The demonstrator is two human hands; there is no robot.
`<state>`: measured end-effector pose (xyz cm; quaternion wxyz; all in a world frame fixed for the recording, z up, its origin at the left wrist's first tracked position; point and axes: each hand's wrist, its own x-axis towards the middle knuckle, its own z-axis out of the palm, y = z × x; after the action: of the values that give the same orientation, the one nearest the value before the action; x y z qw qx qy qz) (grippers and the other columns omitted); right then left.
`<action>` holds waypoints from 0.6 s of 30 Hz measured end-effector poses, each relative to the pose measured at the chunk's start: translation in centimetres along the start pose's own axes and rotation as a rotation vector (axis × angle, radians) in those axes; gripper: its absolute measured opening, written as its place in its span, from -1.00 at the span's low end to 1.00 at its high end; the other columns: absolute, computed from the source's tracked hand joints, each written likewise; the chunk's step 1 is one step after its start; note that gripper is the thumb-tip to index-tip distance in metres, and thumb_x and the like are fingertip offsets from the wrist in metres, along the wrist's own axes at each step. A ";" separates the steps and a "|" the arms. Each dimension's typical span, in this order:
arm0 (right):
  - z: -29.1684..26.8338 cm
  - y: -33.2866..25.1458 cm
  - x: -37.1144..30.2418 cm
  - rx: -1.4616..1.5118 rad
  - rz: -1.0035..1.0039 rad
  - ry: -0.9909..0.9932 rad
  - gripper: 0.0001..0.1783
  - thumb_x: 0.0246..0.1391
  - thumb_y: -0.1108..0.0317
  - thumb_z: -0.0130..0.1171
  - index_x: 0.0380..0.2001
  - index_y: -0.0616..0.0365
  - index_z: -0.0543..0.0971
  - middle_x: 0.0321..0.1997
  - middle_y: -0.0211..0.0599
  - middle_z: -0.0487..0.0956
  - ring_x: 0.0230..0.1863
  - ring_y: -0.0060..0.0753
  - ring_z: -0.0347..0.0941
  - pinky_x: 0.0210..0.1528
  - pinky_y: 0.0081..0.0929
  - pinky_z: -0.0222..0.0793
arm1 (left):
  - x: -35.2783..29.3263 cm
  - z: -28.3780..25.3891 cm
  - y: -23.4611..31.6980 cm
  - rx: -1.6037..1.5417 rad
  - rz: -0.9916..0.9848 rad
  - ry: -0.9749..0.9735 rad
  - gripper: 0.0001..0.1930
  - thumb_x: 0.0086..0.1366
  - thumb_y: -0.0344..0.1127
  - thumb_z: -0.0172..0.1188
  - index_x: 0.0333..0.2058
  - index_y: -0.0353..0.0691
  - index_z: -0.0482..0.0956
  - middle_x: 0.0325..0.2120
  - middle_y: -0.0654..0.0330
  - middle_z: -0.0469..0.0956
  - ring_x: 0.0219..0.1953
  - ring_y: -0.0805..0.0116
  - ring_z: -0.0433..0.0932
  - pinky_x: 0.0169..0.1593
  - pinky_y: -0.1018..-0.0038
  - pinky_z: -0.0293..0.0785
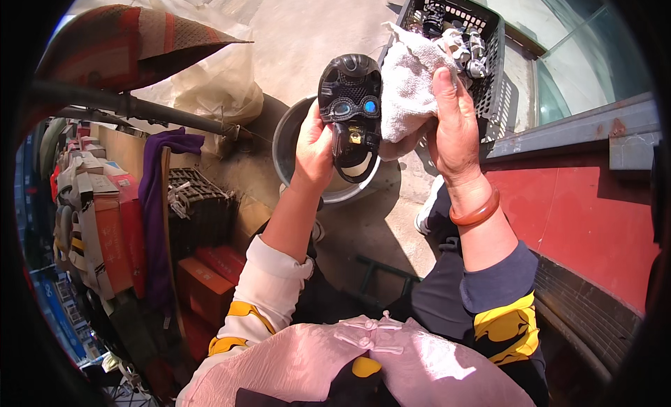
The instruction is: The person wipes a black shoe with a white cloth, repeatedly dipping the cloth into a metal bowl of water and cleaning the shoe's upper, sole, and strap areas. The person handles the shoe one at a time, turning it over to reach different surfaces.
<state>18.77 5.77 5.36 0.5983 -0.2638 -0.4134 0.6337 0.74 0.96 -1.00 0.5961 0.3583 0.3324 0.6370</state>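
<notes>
My left hand (316,152) is closed round the side of a black sandal (349,85) with blue shiny round spots on its upper. The sandal is held up with its toe pointing away from me. A crumpled white towel (409,85) is in my right hand (456,131), close beside the sandal; whether the two touch I cannot tell. The fingers of that hand are partly hidden by the towel, while its thumb lies along the edge. Below the sandal stands a round metal basin (281,145), its inside largely covered by my hands and the sandal.
Beyond the towel, a black plastic crate (498,61) holds several shoes (475,50). Orange-red boxes (203,284), a purple cloth (157,190) and a dark basket (199,211) are at the left. A metal pole (161,112) juts in there. A red panel (566,211) borders the right.
</notes>
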 end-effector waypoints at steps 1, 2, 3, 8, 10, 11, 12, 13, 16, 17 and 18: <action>0.1 0.2 -0.1 -0.059 0.010 -0.013 -0.55 0.35 0.08 -0.03 0.10 0.17 0.50 0.12 -0.23 0.49 0.11 -0.40 0.42 0.19 -0.42 0.30 | 0.0 0.1 0.0 0.029 0.003 0.007 -0.59 0.38 -0.49 -0.12 0.20 -0.30 0.25 0.01 0.11 0.47 0.03 0.36 0.51 0.09 0.44 0.48; -0.5 1.0 0.1 -0.376 -0.145 -0.104 -0.56 0.33 0.07 0.01 0.10 0.13 0.51 0.20 -0.15 0.41 0.19 -0.31 0.33 0.24 -0.34 0.23 | -0.1 0.2 0.1 0.097 0.000 -0.016 -0.60 0.39 -0.50 -0.12 0.20 -0.30 0.25 0.00 0.15 0.47 0.04 0.41 0.48 0.10 0.45 0.45; -0.4 1.6 0.4 -0.687 -0.301 -0.203 -0.56 0.30 0.07 0.04 0.11 0.09 0.52 0.28 -0.06 0.33 0.27 -0.22 0.25 0.29 -0.26 0.16 | -0.1 0.5 0.5 0.296 0.045 -0.005 -0.60 0.38 -0.52 -0.11 0.19 -0.30 0.25 -0.01 0.16 0.47 0.02 0.43 0.49 0.09 0.44 0.46; -0.9 1.9 0.2 -0.654 -0.229 -0.157 -0.66 0.34 0.23 0.01 0.07 0.17 0.49 -0.03 -0.29 0.49 0.00 -0.46 0.43 0.07 -0.56 0.32 | -0.4 1.7 0.0 0.151 -0.154 -0.233 -0.47 0.39 -0.39 0.00 0.30 -0.29 0.13 0.08 0.18 0.41 0.10 0.45 0.42 0.18 0.45 0.36; -1.5 2.0 0.1 -0.552 -0.118 -0.062 -0.60 0.38 0.17 -0.07 0.09 0.23 0.47 -0.02 -0.35 0.52 -0.01 -0.51 0.42 0.09 -0.55 0.30 | -0.3 1.7 -0.3 0.162 -0.140 -0.291 -0.45 0.39 -0.37 0.05 0.30 -0.28 0.14 0.10 0.22 0.40 0.13 0.50 0.37 0.22 0.48 0.29; -1.8 2.3 0.1 -0.497 -0.092 -0.002 -0.56 0.41 0.15 -0.12 0.11 0.26 0.45 0.03 -0.33 0.52 0.01 -0.51 0.42 0.11 -0.54 0.29 | -0.5 2.6 0.2 0.090 -0.145 -0.236 -0.49 0.29 -0.60 -0.10 0.24 -0.30 0.23 0.00 0.25 0.45 0.06 0.58 0.37 0.17 0.54 0.31; -1.8 2.4 0.6 -0.379 -0.043 0.064 -0.51 0.41 0.11 -0.16 0.11 0.33 0.44 0.09 -0.30 0.51 0.05 -0.50 0.41 0.14 -0.52 0.29 | -0.8 2.3 0.0 0.045 -0.113 -0.224 -0.47 0.29 -0.59 -0.08 0.25 -0.30 0.22 0.04 0.23 0.44 0.08 0.56 0.38 0.18 0.53 0.31; -1.8 2.4 1.1 -0.174 0.057 0.117 -0.48 0.42 0.09 -0.17 0.11 0.36 0.44 0.06 -0.29 0.53 0.02 -0.48 0.44 0.12 -0.51 0.32 | -1.2 2.1 0.1 -0.018 -0.087 -0.239 -0.46 0.28 -0.59 -0.06 0.26 -0.29 0.20 0.07 0.22 0.44 0.09 0.55 0.39 0.19 0.52 0.32; -4.2 3.4 2.5 -0.313 0.099 0.156 -0.49 0.40 0.07 -0.14 0.09 0.33 0.46 -0.04 -0.27 0.57 -0.09 -0.46 0.49 -0.01 -0.49 0.40 | -3.3 2.3 3.1 -0.153 -0.003 -0.284 -0.49 0.36 -0.43 0.05 0.26 -0.30 0.23 0.10 0.18 0.46 0.09 0.47 0.45 0.18 0.48 0.36; -4.4 3.5 2.9 -0.317 0.109 0.195 -0.48 0.40 0.06 -0.14 0.09 0.32 0.47 -0.04 -0.27 0.57 -0.09 -0.46 0.49 -0.02 -0.49 0.41 | -4.1 2.4 4.0 -0.031 -0.034 -0.166 -0.55 0.36 -0.46 0.02 0.22 -0.31 0.28 0.05 0.19 0.50 0.05 0.47 0.49 0.14 0.50 0.41; -5.6 4.0 3.6 -0.276 0.153 0.208 -0.48 0.39 0.04 -0.14 0.09 0.30 0.47 -0.03 -0.26 0.57 -0.08 -0.44 0.50 -0.01 -0.50 0.40 | -5.1 1.0 4.2 -0.033 -0.001 -0.114 -0.56 0.35 -0.47 0.01 0.20 -0.31 0.30 0.03 0.18 0.51 0.04 0.47 0.50 0.13 0.49 0.43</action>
<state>20.70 10.72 -0.30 0.5461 -0.4382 -0.4111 0.5838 -0.44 -4.40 2.83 0.6202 0.3841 0.2876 0.6205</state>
